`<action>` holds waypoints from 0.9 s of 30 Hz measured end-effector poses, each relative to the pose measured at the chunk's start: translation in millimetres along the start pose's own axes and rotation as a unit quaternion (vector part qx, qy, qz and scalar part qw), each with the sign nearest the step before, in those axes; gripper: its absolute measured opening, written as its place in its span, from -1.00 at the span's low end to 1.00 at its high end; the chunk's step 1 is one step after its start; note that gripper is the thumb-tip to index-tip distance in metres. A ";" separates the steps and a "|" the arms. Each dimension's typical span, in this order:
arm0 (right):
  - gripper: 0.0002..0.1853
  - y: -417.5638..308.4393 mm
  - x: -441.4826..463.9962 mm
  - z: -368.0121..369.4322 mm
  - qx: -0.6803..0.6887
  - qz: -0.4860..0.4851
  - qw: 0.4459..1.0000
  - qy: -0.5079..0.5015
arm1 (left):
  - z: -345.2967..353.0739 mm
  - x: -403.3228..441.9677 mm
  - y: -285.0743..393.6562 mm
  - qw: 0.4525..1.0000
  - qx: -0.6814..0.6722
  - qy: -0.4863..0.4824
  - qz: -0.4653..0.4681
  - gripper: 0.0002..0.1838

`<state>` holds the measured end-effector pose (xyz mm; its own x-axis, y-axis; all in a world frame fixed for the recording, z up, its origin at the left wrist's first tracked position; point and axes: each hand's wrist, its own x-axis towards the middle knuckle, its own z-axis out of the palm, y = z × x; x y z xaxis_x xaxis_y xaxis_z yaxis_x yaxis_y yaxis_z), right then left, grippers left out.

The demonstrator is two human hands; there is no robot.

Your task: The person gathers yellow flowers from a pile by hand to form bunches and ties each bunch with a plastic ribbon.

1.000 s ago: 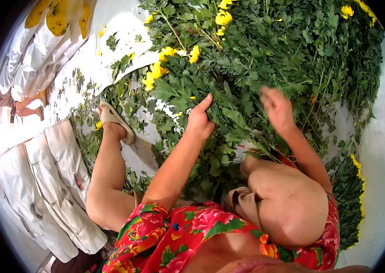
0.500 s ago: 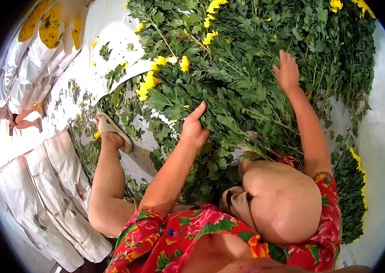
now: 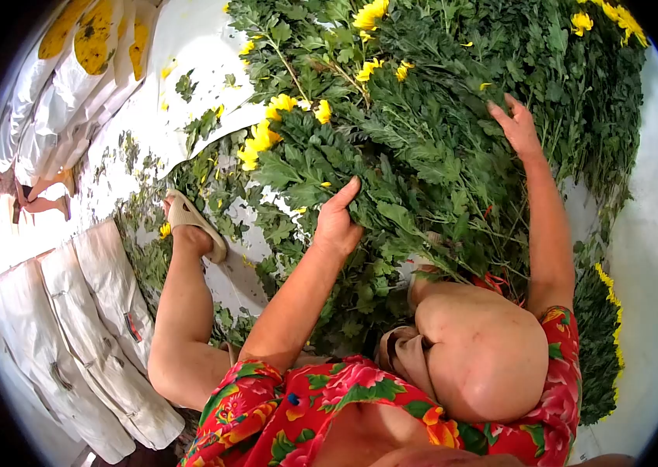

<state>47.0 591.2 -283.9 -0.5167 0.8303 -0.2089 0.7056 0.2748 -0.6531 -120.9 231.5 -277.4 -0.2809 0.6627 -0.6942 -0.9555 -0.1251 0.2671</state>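
Observation:
Leafy stems with yellow blooms lie in a bunch (image 3: 306, 159) across the middle of the view. My left hand (image 3: 337, 222) is wrapped round these stems, thumb on top and fingers hidden beneath the leaves. Farther right and higher, my right hand (image 3: 517, 128) reaches into the large pile of flower stems (image 3: 562, 86), thumb and forefinger apart at the leaves. Its other fingers are partly hidden, and nothing is visibly gripped in it. A few yellow flowers (image 3: 369, 14) show at the pile's upper edge.
White wrapped bundles (image 3: 88, 327) lie at the lower left, with more yellow-stained white wraps (image 3: 57, 101) above. Loose leaves litter the floor near my sandalled foot (image 3: 193, 229). A yellow-edged flower bundle (image 3: 597, 350) is at the right. Part of another person (image 3: 45, 194) shows at far left.
My right hand has moved up and right from beside the held bunch to the large pile. More stems with yellow blooms have shifted near the top middle. My left hand keeps its hold.

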 end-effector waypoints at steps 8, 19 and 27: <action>-0.32 -141.3 -56.9 27.6 0.208 -0.132 0.969 0.006 | 18.3 9.2 14.4 0.999 -0.031 -0.026 0.030 -0.63; -0.57 -116.8 -147.6 73.3 0.081 -0.151 0.985 -0.007 | 16.2 -7.5 36.0 0.996 -0.033 -0.043 0.071 -0.61; -0.58 -56.1 -174.7 115.1 0.267 -0.122 0.949 -0.114 | 15.4 3.6 10.5 0.996 -0.055 -0.042 0.064 -0.62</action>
<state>41.9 374.9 -294.6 -0.7675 0.6307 -0.1151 0.2355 0.1103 -0.9656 -130.6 243.9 -266.9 -0.3960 0.6953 -0.5998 -0.9181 -0.2894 0.2707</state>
